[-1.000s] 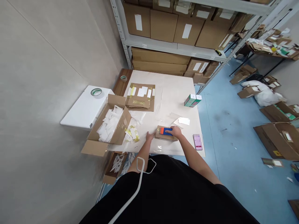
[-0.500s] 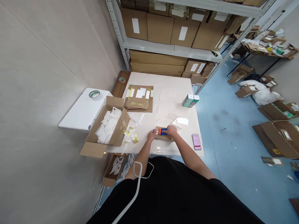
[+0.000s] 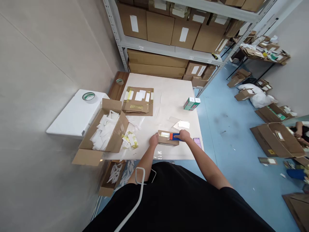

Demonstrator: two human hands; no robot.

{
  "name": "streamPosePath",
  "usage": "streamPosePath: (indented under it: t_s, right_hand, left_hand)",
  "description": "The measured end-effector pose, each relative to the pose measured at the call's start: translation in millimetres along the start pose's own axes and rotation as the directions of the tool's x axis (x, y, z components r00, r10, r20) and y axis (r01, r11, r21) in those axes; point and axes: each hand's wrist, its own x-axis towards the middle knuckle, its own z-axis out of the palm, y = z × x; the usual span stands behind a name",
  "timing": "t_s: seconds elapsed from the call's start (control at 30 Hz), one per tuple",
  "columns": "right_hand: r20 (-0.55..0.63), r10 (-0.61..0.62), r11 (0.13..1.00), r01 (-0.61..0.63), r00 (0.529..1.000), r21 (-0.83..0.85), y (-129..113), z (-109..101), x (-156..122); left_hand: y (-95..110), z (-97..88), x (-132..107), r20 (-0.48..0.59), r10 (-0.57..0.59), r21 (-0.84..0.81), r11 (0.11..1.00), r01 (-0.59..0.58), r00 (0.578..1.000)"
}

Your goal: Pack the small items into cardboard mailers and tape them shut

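Observation:
A small brown cardboard box (image 3: 165,139) lies near the front edge of the white table (image 3: 173,93). My left hand (image 3: 153,140) presses against the box's left end, fingers curled on it. My right hand (image 3: 183,135) is closed on a blue and orange tape dispenser (image 3: 174,136) that rests on the box's right half. A shiny strip of tape shows on the box top to the left of the dispenser.
An open carton of white bags (image 3: 103,132) hangs off the table's left edge. Flattened cardboard (image 3: 138,104) lies further back, a green and white box (image 3: 191,103) at the right edge, a phone (image 3: 197,142) by my right arm. Shelves of cartons (image 3: 166,29) stand behind. Another person's arm (image 3: 299,129) is far right.
My right hand has drawn the dispenser rightward along the box top, leaving tape behind it. My left hand stays at the box's left end. The view has shifted slightly.

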Motion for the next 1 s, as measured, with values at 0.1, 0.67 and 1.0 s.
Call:
streamPosePath:
  t_s: [0.1, 0.67, 1.0]
  right_hand:
    - [-0.003, 0.049, 0.999, -0.049, 0.999, 0.008, 31, -5, -6]
    - [-0.019, 0.044, 0.996, -0.043, 0.999, 0.079, 73, 3, -12]
    - [-0.023, 0.154, 0.984, -0.151, 0.988, 0.089, 130, 11, -24]
  left_hand:
    - [1, -2.4, 2, 0.018, -0.018, 0.02, 1.0, 0.018, 1.0]
    - [-4, -0.9, 4, 0.001, -0.007, 0.129, 0.992, 0.007, 1.0]
    - [-1, -2.1, 4, 0.026, -0.019, 0.155, 0.988, 0.014, 0.999]
